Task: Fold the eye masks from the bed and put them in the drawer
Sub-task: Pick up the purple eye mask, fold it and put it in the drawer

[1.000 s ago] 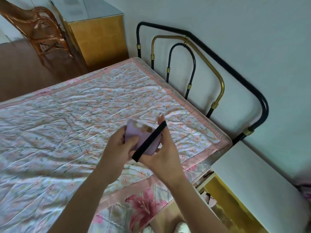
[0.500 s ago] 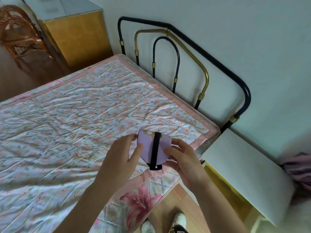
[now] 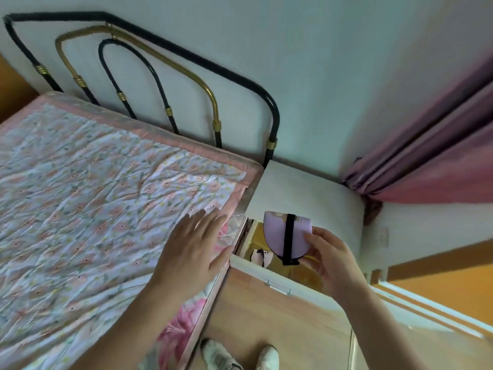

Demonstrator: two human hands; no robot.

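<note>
Holding folded eye mask (image 3: pixel 282 233) pinched in right hand (image 3: pixel 330 260), strap running 12-to-6, directly above open drawer (image 3: pixel 269 273). Left hand (image 3: pixel 192 252) at 9 o'clock, spread, empty, over bed (image 3: pixel 80 196).

Left hand (image 3: pixel 192 252) is out flat with fingers spread, palm down, arm stretched forward. Right hand (image 3: pixel 329 260) is raised beside it, thumb and fingertips pinched together (clearly gripping something), forearm coming in from the lower right.
</note>
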